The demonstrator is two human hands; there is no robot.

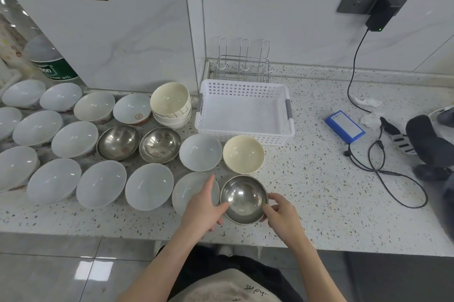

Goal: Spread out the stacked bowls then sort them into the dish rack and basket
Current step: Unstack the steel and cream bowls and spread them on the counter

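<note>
Three steel bowls (159,145) (one held) — basket (290,127), one

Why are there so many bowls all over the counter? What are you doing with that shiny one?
A person holds a steel bowl at the counter's front edge, left hand and right hand on its rim. Many white bowls lie spread out. One cream stack remains. The white basket and wire dish rack hold nothing yet.

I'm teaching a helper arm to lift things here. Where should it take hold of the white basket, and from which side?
Grip the white basket by its grey handle on the right end, coming from the bare counter on the right. Bowls crowd its left and front, and the wire rack stands behind.
</note>
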